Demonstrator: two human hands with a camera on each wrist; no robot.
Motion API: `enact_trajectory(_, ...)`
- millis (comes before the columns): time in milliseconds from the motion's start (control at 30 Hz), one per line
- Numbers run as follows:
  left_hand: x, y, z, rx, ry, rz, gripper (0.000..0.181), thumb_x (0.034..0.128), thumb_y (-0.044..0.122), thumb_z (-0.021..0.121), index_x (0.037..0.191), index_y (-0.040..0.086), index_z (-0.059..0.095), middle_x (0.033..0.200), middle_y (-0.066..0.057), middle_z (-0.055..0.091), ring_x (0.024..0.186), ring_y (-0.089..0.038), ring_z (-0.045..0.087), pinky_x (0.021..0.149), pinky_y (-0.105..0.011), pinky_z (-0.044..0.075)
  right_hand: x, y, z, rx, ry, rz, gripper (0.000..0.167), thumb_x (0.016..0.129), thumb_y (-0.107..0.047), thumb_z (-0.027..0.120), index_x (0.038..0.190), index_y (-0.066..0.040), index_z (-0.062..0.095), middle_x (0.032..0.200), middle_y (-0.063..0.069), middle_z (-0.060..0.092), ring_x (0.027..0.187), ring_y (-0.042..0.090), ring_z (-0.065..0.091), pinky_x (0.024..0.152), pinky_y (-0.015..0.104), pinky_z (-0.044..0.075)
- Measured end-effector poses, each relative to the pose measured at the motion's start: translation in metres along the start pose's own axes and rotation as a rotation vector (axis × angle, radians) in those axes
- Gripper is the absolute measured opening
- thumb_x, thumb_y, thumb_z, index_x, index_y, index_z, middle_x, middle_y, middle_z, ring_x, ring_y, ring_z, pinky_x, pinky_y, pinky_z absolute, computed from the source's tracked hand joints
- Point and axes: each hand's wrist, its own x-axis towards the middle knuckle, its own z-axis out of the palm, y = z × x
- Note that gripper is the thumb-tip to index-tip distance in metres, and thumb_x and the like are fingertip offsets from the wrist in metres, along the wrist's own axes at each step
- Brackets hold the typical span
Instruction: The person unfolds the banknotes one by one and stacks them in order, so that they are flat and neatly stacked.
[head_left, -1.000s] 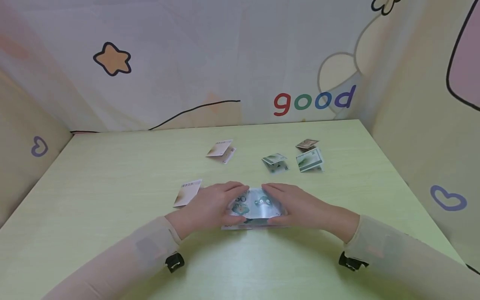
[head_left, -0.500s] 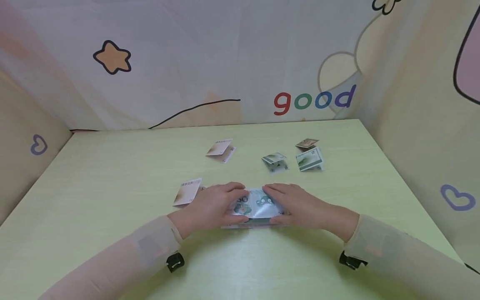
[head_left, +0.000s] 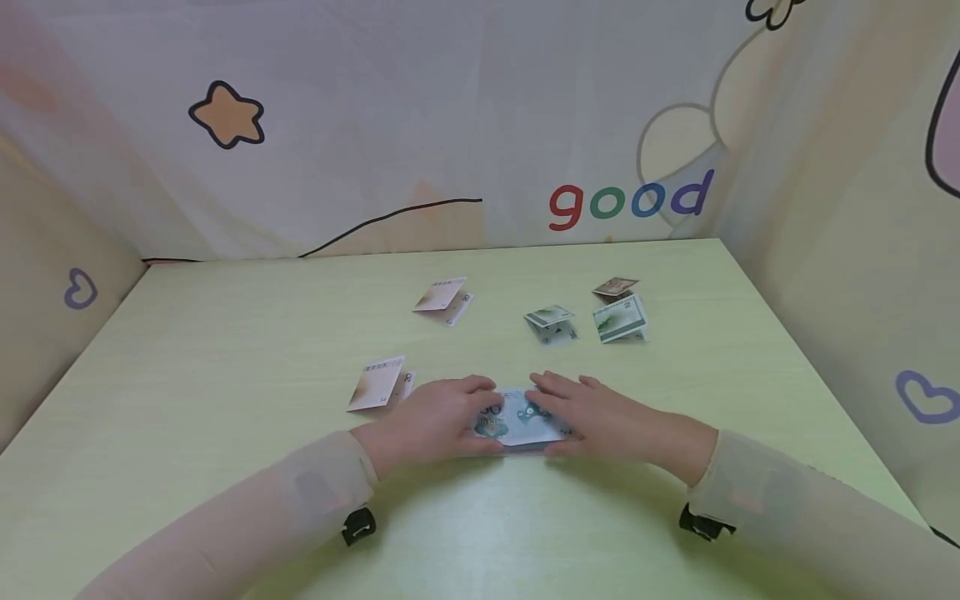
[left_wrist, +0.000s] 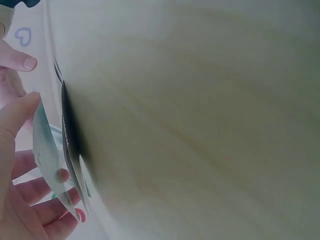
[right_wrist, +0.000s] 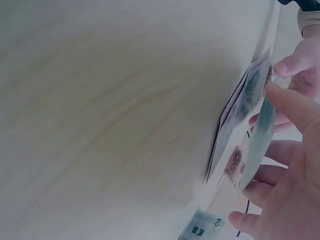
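Observation:
A teal banknote [head_left: 517, 425] with a cartoon figure printed on it spans the space between both hands near the middle of the table. My left hand [head_left: 442, 421] holds its left end, thumb at the near edge and fingers at the far edge. At the other end my right hand [head_left: 600, 414] grips it the same way, its little finger off the note in the right wrist view. Beneath lie more flat banknotes [right_wrist: 235, 120], apart from the teal one in both wrist views. Fingers cover the teal note's ends.
Close to the left hand stands a folded pinkish banknote [head_left: 377, 385]. Another pinkish one [head_left: 441, 295] is farther back. Green folded banknotes [head_left: 551, 321] and a brown one [head_left: 615, 288] stand at the back right. Printed cloth walls [head_left: 375, 125] enclose the table [head_left: 225, 350].
Both hands have come slightly toward the person with the teal banknote, the left also a little to the right. The note's front edge looks nearer the notes below. The folded notes have not moved.

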Motion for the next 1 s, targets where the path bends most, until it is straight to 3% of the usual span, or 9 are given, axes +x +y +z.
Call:
enact_trajectory(267, 0.0012, 0.0022, 0.0014, 0.008, -0.009, 0.011, 0.059, 0.0843, 0.053, 0.061, 0.128, 0.013, 0.057, 0.131, -0.008, 0.052, 0.111, -0.021, 0.056, 0.09, -0.034, 0.047, -0.0031, -0.0043, 0.0027, 0.032, -0.069, -0.026, 0.069, 0.088, -0.036, 0.063, 0.143, -0.003, 0.036, 0.151, 0.015, 0.024, 0.137, 0.029, 0.023, 0.104, 0.057, 0.024)
enact_trajectory(600, 0.0013, 0.003, 0.002, 0.05, -0.034, 0.026, 0.059, 0.0869, 0.054, 0.056, 0.13, 0.013, 0.057, 0.132, -0.008, 0.051, 0.111, -0.021, 0.056, 0.087, -0.034, 0.048, -0.006, -0.0065, 0.0038, 0.004, -0.083, -0.063, 0.068, 0.089, -0.037, 0.062, 0.142, -0.002, 0.037, 0.149, 0.015, 0.028, 0.136, 0.029, 0.027, 0.102, 0.057, 0.027)
enact_trajectory(767, 0.0021, 0.0021, 0.0041, 0.08, -0.04, 0.047, 0.056, 0.0882, 0.053, 0.055, 0.129, 0.014, 0.058, 0.132, -0.009, 0.052, 0.115, -0.022, 0.053, 0.09, -0.035, 0.047, -0.0068, -0.0078, 0.0038, 0.022, -0.14, -0.028, 0.067, 0.089, -0.037, 0.061, 0.143, -0.005, 0.037, 0.15, 0.012, 0.028, 0.136, 0.026, 0.026, 0.104, 0.055, 0.026)
enact_trajectory(900, 0.0021, 0.0038, 0.0039, 0.119, -0.084, 0.046, 0.055, 0.0888, 0.05, 0.055, 0.13, 0.014, 0.056, 0.133, -0.01, 0.05, 0.118, -0.023, 0.05, 0.096, -0.036, 0.042, -0.0075, -0.0092, 0.0035, 0.039, -0.19, 0.002, 0.068, 0.089, -0.037, 0.062, 0.144, -0.007, 0.035, 0.152, 0.01, 0.024, 0.137, 0.025, 0.025, 0.105, 0.054, 0.026)
enact_trajectory(1000, 0.0008, 0.0081, 0.0028, 0.158, -0.151, 0.021, 0.058, 0.0899, 0.048, 0.055, 0.136, 0.012, 0.05, 0.142, -0.011, 0.041, 0.128, -0.025, 0.04, 0.102, -0.04, 0.036, -0.0077, -0.0094, 0.0032, 0.022, -0.195, -0.007, 0.069, 0.089, -0.037, 0.062, 0.144, -0.007, 0.034, 0.152, 0.01, 0.024, 0.137, 0.026, 0.025, 0.103, 0.055, 0.028)
